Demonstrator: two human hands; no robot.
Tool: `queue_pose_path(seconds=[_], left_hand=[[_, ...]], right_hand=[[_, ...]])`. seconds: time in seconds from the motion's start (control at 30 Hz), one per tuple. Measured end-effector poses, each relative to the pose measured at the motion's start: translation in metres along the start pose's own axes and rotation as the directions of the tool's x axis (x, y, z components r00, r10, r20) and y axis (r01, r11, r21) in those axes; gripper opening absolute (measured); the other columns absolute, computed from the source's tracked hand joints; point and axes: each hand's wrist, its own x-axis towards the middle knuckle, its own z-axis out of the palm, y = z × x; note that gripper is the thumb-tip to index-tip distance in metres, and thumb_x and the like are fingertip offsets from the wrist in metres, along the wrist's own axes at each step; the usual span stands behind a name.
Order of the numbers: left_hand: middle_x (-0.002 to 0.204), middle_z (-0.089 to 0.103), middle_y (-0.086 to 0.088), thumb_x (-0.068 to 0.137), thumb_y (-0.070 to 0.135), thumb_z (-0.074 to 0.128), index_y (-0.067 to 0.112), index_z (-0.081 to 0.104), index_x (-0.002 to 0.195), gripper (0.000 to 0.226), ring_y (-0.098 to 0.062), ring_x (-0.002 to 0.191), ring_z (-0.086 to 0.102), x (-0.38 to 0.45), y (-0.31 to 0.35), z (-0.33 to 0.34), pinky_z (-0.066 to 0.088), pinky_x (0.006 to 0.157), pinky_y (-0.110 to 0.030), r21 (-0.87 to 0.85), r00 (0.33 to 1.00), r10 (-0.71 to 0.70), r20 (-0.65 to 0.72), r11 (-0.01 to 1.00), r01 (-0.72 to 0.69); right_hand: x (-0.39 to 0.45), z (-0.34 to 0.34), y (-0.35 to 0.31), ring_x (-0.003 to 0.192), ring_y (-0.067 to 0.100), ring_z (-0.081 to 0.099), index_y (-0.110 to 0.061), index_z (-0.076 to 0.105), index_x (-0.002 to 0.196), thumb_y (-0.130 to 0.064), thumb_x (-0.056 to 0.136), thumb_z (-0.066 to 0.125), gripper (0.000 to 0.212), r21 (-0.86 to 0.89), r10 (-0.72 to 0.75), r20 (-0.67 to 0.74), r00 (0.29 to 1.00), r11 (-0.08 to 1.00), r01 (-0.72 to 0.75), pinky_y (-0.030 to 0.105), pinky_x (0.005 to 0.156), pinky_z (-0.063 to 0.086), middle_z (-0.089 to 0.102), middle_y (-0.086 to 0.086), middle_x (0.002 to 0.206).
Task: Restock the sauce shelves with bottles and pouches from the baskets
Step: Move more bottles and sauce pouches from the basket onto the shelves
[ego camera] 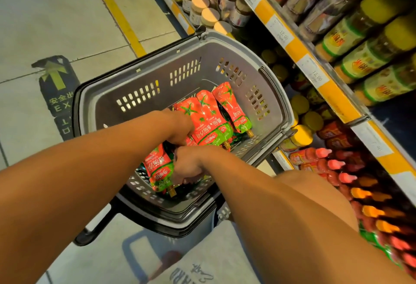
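1. We have both hands down in the grey basket (225, 45), among red tomato sauce pouches (209, 114).
2. Our left hand (180, 126) closes on the far bunch of pouches; its fingers are hidden.
3. Our right hand (189, 166) is curled beside a near pouch (158, 166); we cannot tell its grip.
4. The shelves (315, 63) at right are cut off.

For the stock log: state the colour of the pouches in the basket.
Red with tomato pictures and a green band near the spout, seen clearly in the head view: pouches in the grey basket.
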Motion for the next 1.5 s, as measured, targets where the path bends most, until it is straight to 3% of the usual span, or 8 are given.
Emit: queue_pose_path(seconds=[0.23,0.53,0.7,0.93,1.1,1.23,1.4,1.5], left_hand=[[0.124,0.060,0.001,0.086,0.052,0.068,0.031,0.065,0.127,0.047,-0.026,0.113,0.057,0.007,-0.002,0.000,0.054,0.086,-0.043,0.011,1.000,0.018,0.018,1.000,-0.018],[0.114,0.063,0.004,0.099,0.044,0.059,0.031,0.062,0.116,0.021,-0.023,0.104,0.057,0.009,-0.006,-0.007,0.043,0.088,-0.039,-0.117,1.000,0.028,0.010,0.993,-0.027],[0.123,0.067,0.003,0.096,0.029,0.064,0.032,0.066,0.126,0.030,-0.029,0.120,0.060,0.009,-0.009,-0.012,0.042,0.101,-0.058,-0.019,0.999,0.054,-0.007,0.998,-0.054],[0.113,0.072,-0.005,0.093,0.012,0.070,0.017,0.069,0.115,0.022,-0.027,0.103,0.067,0.008,-0.021,-0.009,0.053,0.087,-0.034,-0.070,0.984,0.160,0.078,0.985,-0.155],[0.121,0.071,-0.007,0.098,0.012,0.061,0.014,0.069,0.123,0.025,-0.027,0.102,0.062,0.006,-0.008,-0.013,0.046,0.082,-0.030,-0.004,0.983,0.136,0.120,0.991,-0.136],[0.116,0.072,-0.009,0.092,0.003,0.055,0.014,0.070,0.118,0.031,-0.028,0.099,0.063,0.005,-0.003,-0.014,0.051,0.082,-0.032,0.005,0.974,0.150,0.169,0.988,-0.153],[0.091,0.068,-0.003,0.085,-0.003,0.054,0.020,0.069,0.095,0.029,-0.024,0.084,0.061,-0.010,-0.014,-0.014,0.046,0.068,-0.030,-0.121,0.977,0.191,0.099,0.976,-0.179],[0.082,0.072,-0.005,0.075,0.017,0.069,0.019,0.072,0.091,0.016,-0.026,0.078,0.067,-0.016,-0.033,-0.009,0.055,0.070,-0.040,-0.312,0.969,0.235,-0.080,0.917,-0.249]], right_hand=[[0.005,0.011,-0.008,0.120,0.032,0.062,-0.010,0.062,0.137,-0.039,0.090,0.081,0.058,-0.023,-0.028,0.070,0.997,0.999,0.029,0.048,0.095,0.062,0.054,0.006,0.142],[0.005,0.001,0.002,0.064,0.027,0.056,-0.002,0.063,0.087,-0.045,0.082,0.086,0.049,0.058,0.037,-0.205,0.978,0.998,-0.026,0.030,0.055,0.045,0.060,0.009,0.076],[0.004,0.003,0.010,0.087,0.030,0.069,-0.005,0.066,0.089,-0.007,0.084,0.078,0.013,-0.025,-0.044,-0.562,0.826,0.999,0.036,0.040,0.073,0.060,0.069,0.010,0.089],[-0.012,0.008,0.024,0.064,0.021,0.048,-0.015,0.047,0.101,0.010,0.081,0.070,0.039,0.075,-0.172,-0.544,0.821,0.965,0.252,0.036,0.052,0.040,0.050,0.004,0.081],[-0.018,0.007,0.027,0.073,0.030,0.065,-0.005,0.051,0.120,-0.001,0.085,0.079,0.046,0.150,-0.024,-0.473,0.881,0.983,0.108,0.040,0.057,0.050,0.067,0.016,0.097],[-0.027,0.008,0.043,0.073,0.023,0.060,-0.015,0.055,0.076,-0.008,0.083,0.086,0.032,0.226,-0.014,-0.481,0.877,0.964,0.139,0.028,0.059,0.046,0.062,0.007,0.081],[-0.049,0.012,0.052,0.068,0.014,0.045,0.006,0.065,0.085,-0.009,0.080,0.088,0.028,0.311,-0.028,-0.624,0.781,0.908,0.281,0.027,0.056,0.036,0.054,0.011,0.073],[-0.073,0.008,0.057,0.059,0.009,0.038,-0.022,0.057,0.070,-0.012,0.083,0.087,0.034,0.282,-0.086,-0.682,0.726,0.885,0.370,0.025,0.056,0.032,0.041,-0.009,0.066]])
